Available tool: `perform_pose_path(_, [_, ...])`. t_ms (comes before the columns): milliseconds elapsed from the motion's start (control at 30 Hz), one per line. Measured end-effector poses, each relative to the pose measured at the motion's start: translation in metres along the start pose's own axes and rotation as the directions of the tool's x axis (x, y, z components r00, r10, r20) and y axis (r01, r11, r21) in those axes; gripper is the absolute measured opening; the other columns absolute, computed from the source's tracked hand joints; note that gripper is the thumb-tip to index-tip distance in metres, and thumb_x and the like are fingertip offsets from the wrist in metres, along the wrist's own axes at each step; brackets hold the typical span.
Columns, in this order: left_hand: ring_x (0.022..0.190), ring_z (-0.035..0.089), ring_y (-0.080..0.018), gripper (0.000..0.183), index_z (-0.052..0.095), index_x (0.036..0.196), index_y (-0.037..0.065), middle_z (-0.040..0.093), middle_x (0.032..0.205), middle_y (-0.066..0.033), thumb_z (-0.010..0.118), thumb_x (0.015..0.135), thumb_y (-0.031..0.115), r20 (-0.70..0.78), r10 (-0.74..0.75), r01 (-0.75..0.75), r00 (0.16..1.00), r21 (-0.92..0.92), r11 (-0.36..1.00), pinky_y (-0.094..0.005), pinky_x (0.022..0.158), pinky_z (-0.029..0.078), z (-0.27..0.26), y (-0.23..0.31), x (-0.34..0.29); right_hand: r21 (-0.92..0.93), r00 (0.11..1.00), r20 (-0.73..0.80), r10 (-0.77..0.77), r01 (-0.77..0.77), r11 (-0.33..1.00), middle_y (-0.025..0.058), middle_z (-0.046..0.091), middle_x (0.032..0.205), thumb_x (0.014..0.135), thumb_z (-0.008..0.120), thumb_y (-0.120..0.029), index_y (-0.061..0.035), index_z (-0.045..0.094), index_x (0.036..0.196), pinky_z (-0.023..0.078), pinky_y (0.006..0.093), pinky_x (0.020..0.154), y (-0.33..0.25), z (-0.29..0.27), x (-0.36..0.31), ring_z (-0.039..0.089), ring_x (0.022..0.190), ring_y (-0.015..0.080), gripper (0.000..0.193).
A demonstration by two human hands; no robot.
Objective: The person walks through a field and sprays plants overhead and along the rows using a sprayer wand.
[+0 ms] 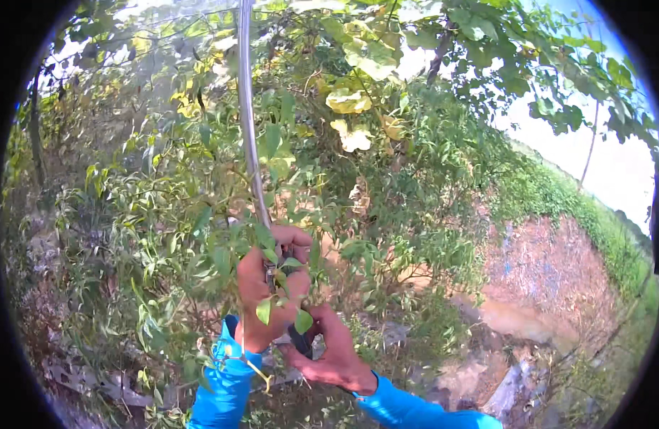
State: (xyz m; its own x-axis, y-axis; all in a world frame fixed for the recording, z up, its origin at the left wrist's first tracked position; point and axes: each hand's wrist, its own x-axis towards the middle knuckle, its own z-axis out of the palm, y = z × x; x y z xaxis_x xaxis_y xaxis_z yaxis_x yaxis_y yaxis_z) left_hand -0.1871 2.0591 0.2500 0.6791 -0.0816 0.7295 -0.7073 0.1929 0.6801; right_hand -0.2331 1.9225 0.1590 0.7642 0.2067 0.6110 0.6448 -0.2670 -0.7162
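Note:
A long silvery metal pole [249, 121] rises from my hands to the top of the head view, leaning slightly left and looking bent by the lens. At its lower end my left hand [278, 286] is closed, fingers curled round it; green leaves hang across the fingers and partly hide the grip. Just below and to the right, my right hand [335, 352] closes on a dark, handle-like piece [301, 343]. Leaves hide whether that piece joins the pole. Both forearms wear bright blue sleeves [226, 390].
Dense leafy plants [179, 236] surround my hands on the left and ahead. Broad-leaved vines [376, 53] hang overhead. At the right, a bare reddish earth bank [537, 268] rises behind a muddy strip [519, 318]. Pale sheeting [97, 380] lies low at the left.

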Motion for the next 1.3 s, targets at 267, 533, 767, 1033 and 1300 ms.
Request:
perform_pose_path(267, [0.071, 0.060, -0.0175, 0.043, 0.050, 0.120, 0.003, 0.053, 0.094, -0.0099, 0.069, 0.083, 0.013, 0.177, -0.043, 0.110, 0.983, -0.384, 0.917, -0.0316, 0.059, 0.054, 0.092, -0.004, -0.091, -0.311, 0.903, -0.428, -0.045, -0.100, 0.945, 0.0155, 0.055, 0.105, 0.067, 0.083, -0.021, -0.0025, 0.046, 0.129, 0.052, 0.0421, 0.077, -0.048, -0.053, -0.108, 0.060, 0.086, 0.0339, 0.074])
perform_pose_path(533, [0.066, 0.056, -0.0165, 0.042, 0.045, 0.116, 0.005, 0.049, 0.097, -0.0107, 0.069, 0.081, 0.012, 0.028, -0.127, 0.121, 0.992, -0.550, 0.826, -0.0297, 0.057, 0.056, 0.139, 0.012, -0.153, -0.204, 0.919, -0.265, 0.293, -0.351, 0.914, 0.0214, 0.060, 0.098, 0.070, 0.067, -0.012, -0.0003, 0.052, 0.111, 0.049, 0.0490, 0.077, -0.083, -0.074, -0.169, 0.062, 0.092, 0.0436, 0.045])
perform_pose_path(767, [0.069, 0.055, -0.0153, 0.039, 0.045, 0.114, 0.006, 0.047, 0.098, -0.0101, 0.062, 0.080, 0.007, -0.094, -0.100, 0.017, 0.990, -0.639, 0.769, -0.0266, 0.055, 0.052, 0.092, 0.029, -0.112, -0.262, 0.963, -0.193, 0.191, -0.238, 0.935, 0.0225, 0.059, 0.097, 0.071, 0.067, -0.009, -0.0001, 0.051, 0.115, 0.049, 0.0487, 0.076, -0.082, -0.042, -0.118, 0.061, 0.093, 0.0439, 0.048])
perform_pose_path(1033, [0.074, 0.056, -0.0164, 0.040, 0.049, 0.115, 0.003, 0.052, 0.095, -0.0084, 0.067, 0.080, 0.007, 0.270, -0.125, 0.271, 0.955, -0.619, 0.737, -0.0329, 0.068, 0.052, 0.054, -0.042, -0.204, -0.030, 0.815, -0.443, 0.374, -0.431, 0.902, 0.0191, 0.063, 0.104, 0.069, 0.071, -0.011, -0.0035, 0.050, 0.128, 0.051, 0.0449, 0.083, -0.033, 0.049, -0.198, 0.065, 0.094, 0.0350, 0.063])
perform_pose_path(1300, [0.070, 0.057, -0.0164, 0.037, 0.049, 0.109, 0.004, 0.054, 0.089, -0.0089, 0.067, 0.077, 0.011, 0.487, 0.067, 0.192, 0.871, -0.463, 0.865, -0.0308, 0.061, 0.051, 0.025, -0.045, -0.186, 0.057, 0.678, -0.647, 0.350, -0.415, 0.908, 0.0037, 0.062, 0.110, 0.068, 0.073, -0.008, -0.0039, 0.055, 0.124, 0.049, 0.0323, 0.085, -0.040, 0.101, -0.195, 0.056, 0.102, 0.0136, 0.059])
